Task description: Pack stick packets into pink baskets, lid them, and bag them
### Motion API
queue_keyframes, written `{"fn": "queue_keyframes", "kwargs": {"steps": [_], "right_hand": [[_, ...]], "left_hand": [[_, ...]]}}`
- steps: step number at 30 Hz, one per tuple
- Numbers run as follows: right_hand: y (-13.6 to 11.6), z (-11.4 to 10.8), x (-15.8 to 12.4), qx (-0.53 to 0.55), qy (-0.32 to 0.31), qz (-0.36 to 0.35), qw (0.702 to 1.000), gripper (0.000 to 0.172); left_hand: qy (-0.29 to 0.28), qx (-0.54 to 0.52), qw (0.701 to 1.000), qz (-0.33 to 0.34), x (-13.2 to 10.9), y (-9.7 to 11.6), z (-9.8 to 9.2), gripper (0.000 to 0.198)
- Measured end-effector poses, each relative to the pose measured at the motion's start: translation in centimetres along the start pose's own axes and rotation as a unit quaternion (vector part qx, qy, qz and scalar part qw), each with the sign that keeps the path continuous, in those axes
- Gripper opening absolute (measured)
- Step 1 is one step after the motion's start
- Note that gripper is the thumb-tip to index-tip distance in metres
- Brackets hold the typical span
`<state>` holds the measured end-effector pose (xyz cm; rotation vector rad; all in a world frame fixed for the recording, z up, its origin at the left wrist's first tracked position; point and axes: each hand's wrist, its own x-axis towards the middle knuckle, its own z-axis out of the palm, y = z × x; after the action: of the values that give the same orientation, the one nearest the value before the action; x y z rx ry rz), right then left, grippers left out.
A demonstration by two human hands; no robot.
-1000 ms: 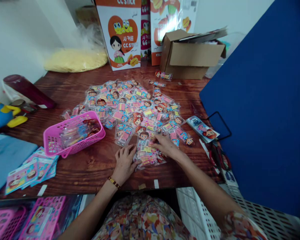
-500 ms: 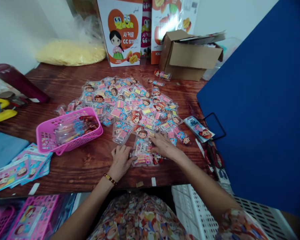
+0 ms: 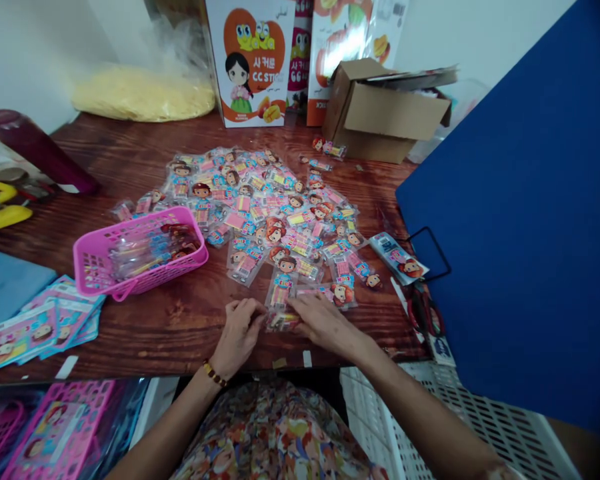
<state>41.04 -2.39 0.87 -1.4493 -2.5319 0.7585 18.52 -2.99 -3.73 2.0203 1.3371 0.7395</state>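
A small clear packet point(image 3: 282, 323) of thin coloured sticks lies near the table's front edge, between my hands. My left hand point(image 3: 239, 333) is closed, thumb and forefinger pinching the packet's left end. The bent fingers of my right hand point(image 3: 325, 323) close over its right end, and part of the packet is hidden under them. Just beyond lies another stick packet point(image 3: 281, 288) with a cartoon child's head at its top. A packet with a red-haired figure point(image 3: 342, 293) lies past my right fingers. Behind them spreads a broad pile of similar packets point(image 3: 260, 200).
A pink basket point(image 3: 140, 285) holding packets stands left of the pile. Printed cards point(image 3: 43, 327) lie at far left, below a dark red bottle point(image 3: 40, 153). Printed boxes point(image 3: 253, 67) and an open carton point(image 3: 390, 113) stand behind. Scissors point(image 3: 427, 310) lie right, beside a blue panel point(image 3: 510, 220).
My right hand has drawn nearer to me, down to the packet's right end. The packets under my hands have shifted, and the red-haired one now lies beyond my right hand.
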Motion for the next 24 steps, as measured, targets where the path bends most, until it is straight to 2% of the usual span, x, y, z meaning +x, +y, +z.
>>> {"fn": "queue_keyframes", "kwargs": {"steps": [2, 4, 6, 8, 10, 12, 14, 16, 19, 24], "right_hand": [[-1.4, 1.1, -0.8, -0.077, -0.004, 0.012, 0.997, 0.020], [-1.9, 1.3, -2.0, -0.103, -0.004, 0.020, 0.994, 0.010], [-1.5, 0.4, -3.1, -0.077, -0.016, 0.018, 0.997, 0.008], [-0.1, -1.4, -3.9, -0.031, -0.033, 0.032, 0.998, 0.007], [1.7, -3.4, -3.9, -0.009, -0.035, 0.063, 0.997, 0.010], [3.7, -4.8, -3.0, -0.022, -0.040, 0.086, 0.995, 0.021], [5.2, -5.1, -1.5, -0.049, -0.075, 0.097, 0.991, 0.036], [5.8, -4.8, -0.2, -0.084, -0.112, 0.103, 0.985, 0.042], [5.6, -3.8, 0.5, -0.153, -0.101, 0.101, 0.978, 0.033], [4.8, -2.7, -1.2, -0.190, -0.037, 0.059, 0.979, 0.023]], "left_hand": [[-0.003, -0.015, 1.000, 0.002, -1.1, 0.1, 0.3, 0.014], [-0.020, -0.030, 0.999, 0.010, -2.0, 0.0, 0.4, 0.014], [-0.041, -0.032, 0.998, 0.026, -2.2, 0.0, 0.4, 0.013], [-0.039, 0.000, 0.999, 0.031, -1.6, 0.2, 0.3, 0.017], [-0.007, 0.084, 0.996, 0.010, -0.4, 0.6, 0.4, 0.020], [0.018, 0.190, 0.981, -0.021, 1.2, 1.1, 0.8, 0.023], [0.021, 0.271, 0.961, -0.045, 2.6, 1.6, 1.4, 0.036], [0.018, 0.302, 0.951, -0.066, 3.5, 1.6, 2.0, 0.045], [0.018, 0.264, 0.961, -0.084, 4.0, 0.9, 2.3, 0.041], [0.015, 0.186, 0.979, -0.079, 4.0, -0.8, 2.2, 0.032]]}}
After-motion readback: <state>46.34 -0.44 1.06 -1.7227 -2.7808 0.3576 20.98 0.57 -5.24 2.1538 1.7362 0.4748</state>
